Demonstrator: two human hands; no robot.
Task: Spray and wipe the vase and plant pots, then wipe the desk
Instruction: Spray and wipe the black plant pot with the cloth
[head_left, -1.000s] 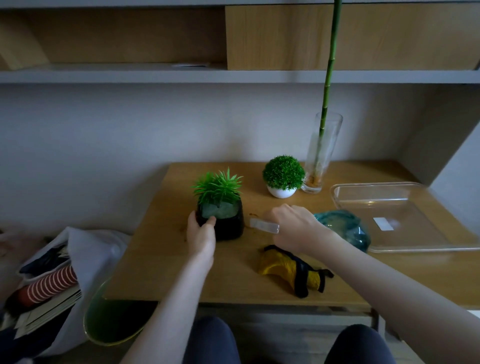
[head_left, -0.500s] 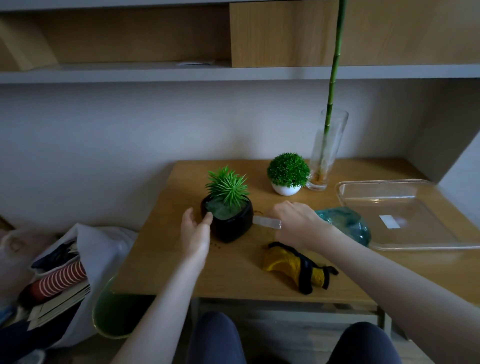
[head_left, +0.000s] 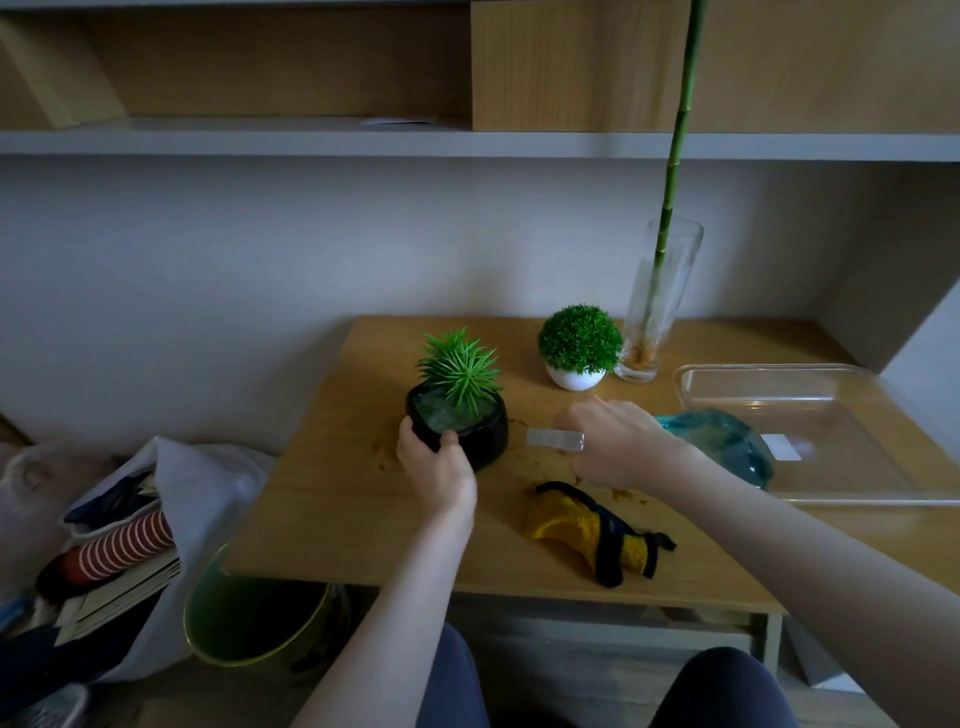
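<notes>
A black pot (head_left: 485, 436) with a spiky green plant stands tilted at the desk's (head_left: 332, 509) middle left. My left hand (head_left: 435, 462) grips its near left rim, thumb over the edge. My right hand (head_left: 610, 441) holds a small clear spray bottle (head_left: 553, 439), its nozzle end pointing left at the black pot. A white pot (head_left: 575, 378) with a round green bush and a tall glass vase (head_left: 657, 306) holding a bamboo stalk stand at the back. A yellow and black cloth (head_left: 587, 535) lies near the front edge.
A clear plastic tray (head_left: 831, 447) lies on the right, with a teal glass object (head_left: 722, 447) beside it, behind my right wrist. Brown specks dot the wood around the black pot. A green bin (head_left: 249, 629) and a white bag of books (head_left: 140, 540) sit on the floor at left.
My left hand let go of the black pot, then took it again by the rim with the thumb over the edge. The pot now tilts. My right hand barely moved.
</notes>
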